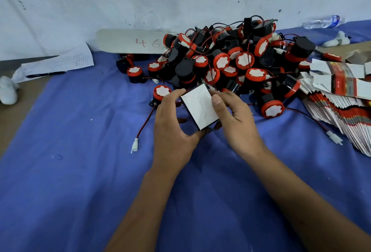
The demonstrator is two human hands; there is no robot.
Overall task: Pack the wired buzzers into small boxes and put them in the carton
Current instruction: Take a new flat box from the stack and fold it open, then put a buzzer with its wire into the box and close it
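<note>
I hold a small box (199, 106) between both hands, above the blue cloth (80, 171) that covers the counter. Its white face is turned up toward me and it sits tilted, one corner pointing down at my wrists. My left hand (172, 123) is curled around the box's left side: the fingers reach over the far left corner and the thumb presses the near corner from below. My right hand (232, 115) pinches the right edge, thumb lying on the white face, the other fingers tucked behind and under the box, where I cannot see them fully.

Just beyond the box lies the pile of buzzers (230, 58), black bodies with red caps and white centres, their red and black wires tangled through the heap. One buzzer (161, 93) lies just beside my left fingers, and its wire runs toward me to a white plug (135, 145) on the cloth. A second white plug (334, 137) lies off to my right.

To the right of the pile is a fanned stack of flat boxes (341, 99), red and white, resting partly on the cloth. On the far left lie a lined sheet (66, 62) with a pen (46, 74) on it. A white board (130, 40) marked with red digits leans behind the pile, and a water bottle (321, 22) lies at the far right.
</note>
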